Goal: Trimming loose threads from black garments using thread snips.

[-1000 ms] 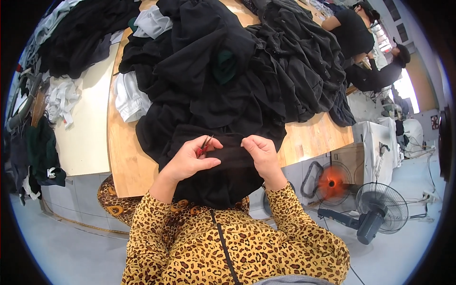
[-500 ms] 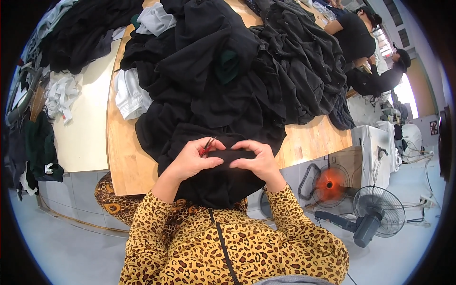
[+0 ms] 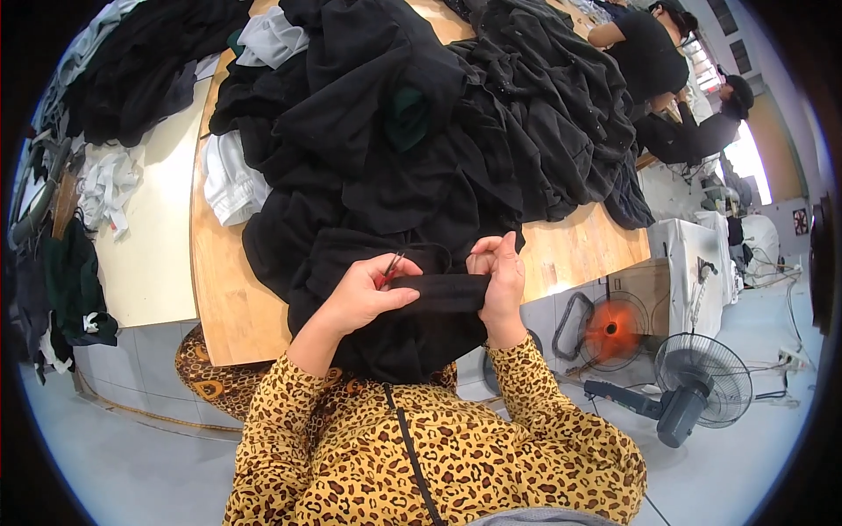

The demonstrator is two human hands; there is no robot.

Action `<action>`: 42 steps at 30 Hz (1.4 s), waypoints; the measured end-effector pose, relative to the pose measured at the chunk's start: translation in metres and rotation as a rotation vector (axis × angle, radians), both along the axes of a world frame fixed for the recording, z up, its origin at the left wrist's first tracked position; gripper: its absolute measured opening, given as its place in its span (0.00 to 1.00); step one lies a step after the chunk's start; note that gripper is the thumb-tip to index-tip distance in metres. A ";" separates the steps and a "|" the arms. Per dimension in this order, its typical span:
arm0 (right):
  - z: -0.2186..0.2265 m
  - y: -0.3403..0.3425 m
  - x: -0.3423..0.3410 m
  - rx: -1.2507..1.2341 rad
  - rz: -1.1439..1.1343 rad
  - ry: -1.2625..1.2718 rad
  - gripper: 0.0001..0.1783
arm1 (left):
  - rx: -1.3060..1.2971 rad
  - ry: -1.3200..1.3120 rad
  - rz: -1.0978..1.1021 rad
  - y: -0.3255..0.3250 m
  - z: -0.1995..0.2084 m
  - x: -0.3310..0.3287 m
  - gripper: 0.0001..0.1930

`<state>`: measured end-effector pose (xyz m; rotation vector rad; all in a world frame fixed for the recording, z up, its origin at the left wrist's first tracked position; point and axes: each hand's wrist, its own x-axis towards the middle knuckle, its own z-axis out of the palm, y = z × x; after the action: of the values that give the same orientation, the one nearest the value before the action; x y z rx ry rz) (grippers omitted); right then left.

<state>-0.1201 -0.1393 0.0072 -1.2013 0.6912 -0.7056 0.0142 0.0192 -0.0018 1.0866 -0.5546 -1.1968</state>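
Note:
A black garment (image 3: 395, 337) hangs over the near edge of the table and down to my lap. Its folded band (image 3: 443, 294) is stretched between my two hands. My left hand (image 3: 358, 296) pinches the band's left end, thumb on top. Tucked in the same hand is a small pair of thread snips (image 3: 391, 268) with red on the handle, the dark tips pointing up and away. At the band's right end my right hand (image 3: 502, 289) is closed on the fabric, its fingers curled and partly hidden by the cloth.
A heap of black clothes (image 3: 368, 167) covers the wooden table (image 3: 237, 324). White cloth (image 3: 232, 180) lies at its left. Beyond a gap stands a pale table (image 3: 158, 263). A standing fan (image 3: 693, 386) is at the right, near a glowing orange heater-like disc (image 3: 611, 330). Two people work farther off.
My right hand has shifted right and turned, its fingers now curled at the band's end. More of the band shows between my hands. The left hand stays nearly in place with the snips.

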 end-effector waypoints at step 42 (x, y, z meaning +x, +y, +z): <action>-0.003 -0.021 0.000 0.310 -0.025 0.020 0.35 | 0.041 -0.107 -0.027 -0.009 -0.011 0.007 0.10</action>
<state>-0.1201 -0.1608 0.0038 -0.9178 0.8017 -0.5823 0.0212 0.0106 -0.0131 1.1871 -0.6311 -1.1825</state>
